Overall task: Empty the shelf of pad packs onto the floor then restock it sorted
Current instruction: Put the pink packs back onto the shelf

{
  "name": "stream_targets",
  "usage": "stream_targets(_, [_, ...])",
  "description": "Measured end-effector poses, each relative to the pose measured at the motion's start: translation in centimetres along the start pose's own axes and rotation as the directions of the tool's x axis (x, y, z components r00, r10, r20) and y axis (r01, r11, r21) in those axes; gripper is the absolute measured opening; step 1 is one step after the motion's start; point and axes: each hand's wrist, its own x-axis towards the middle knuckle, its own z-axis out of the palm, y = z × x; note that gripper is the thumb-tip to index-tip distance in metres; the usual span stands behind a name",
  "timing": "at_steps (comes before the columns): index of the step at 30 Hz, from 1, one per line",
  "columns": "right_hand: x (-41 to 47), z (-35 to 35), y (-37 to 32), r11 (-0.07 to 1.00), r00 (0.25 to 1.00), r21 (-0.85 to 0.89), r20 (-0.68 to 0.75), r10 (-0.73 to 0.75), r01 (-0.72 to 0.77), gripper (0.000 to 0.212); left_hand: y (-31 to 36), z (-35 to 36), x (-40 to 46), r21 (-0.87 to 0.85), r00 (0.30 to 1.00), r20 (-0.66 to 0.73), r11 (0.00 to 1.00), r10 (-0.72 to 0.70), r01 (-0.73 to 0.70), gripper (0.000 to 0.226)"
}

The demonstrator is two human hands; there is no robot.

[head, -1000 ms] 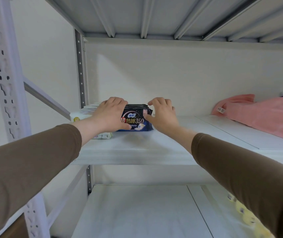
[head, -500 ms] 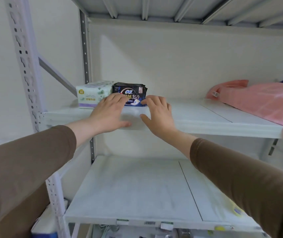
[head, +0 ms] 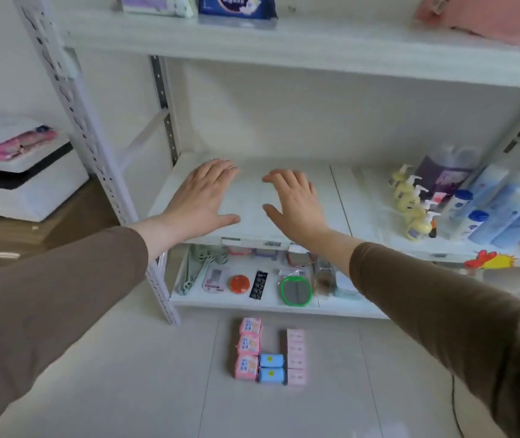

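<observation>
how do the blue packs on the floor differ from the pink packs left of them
The blue packs number two; the pink packs left of them number three. The blue packs are blue with a small yellow mark; the pink packs are pink with a blue and white label. The blue pair lines only the near end of the longer pink column. Both groups lie on the floor tiles, touching side by side, in front of the shelf.

long brown sleeves point(head: 62, 298) down to both wrists
</observation>
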Motion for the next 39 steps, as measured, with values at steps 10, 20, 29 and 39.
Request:
stream_targets(10, [-12.0,14.4,-3.4,0.968,0.933,0.016,0.269,0.238,-0.251,0.048,-3.7,14.0,-12.7,-0.158,0.959,0.285,0.986,-0.012,0.059,0.099])
stream_targets(20, [-25.4,29.4,-3.2,0.870,0.718,-0.056,0.539,0.440,-0.490,0.051,-5.9,30.2,-22.4,-0.191,0.859,0.512,0.975,0.000,0.114,0.096])
stream_targets(29, [-33.4,43.4,0.2,0.757,0.529,-0.133,0.639,0.558,-0.639,0.056,-7.0,46.2,-26.4,-0.207,0.778,0.629,0.962,-0.010,0.180,0.090])
stream_targets(39, [-40.5,59.1,5.6,0.749,0.496,-0.191,0.642,0.585,-0.635,0.069,-7.2,66.5,-28.8,-0.267,0.746,0.656,0.890,-0.113,0.370,0.076])
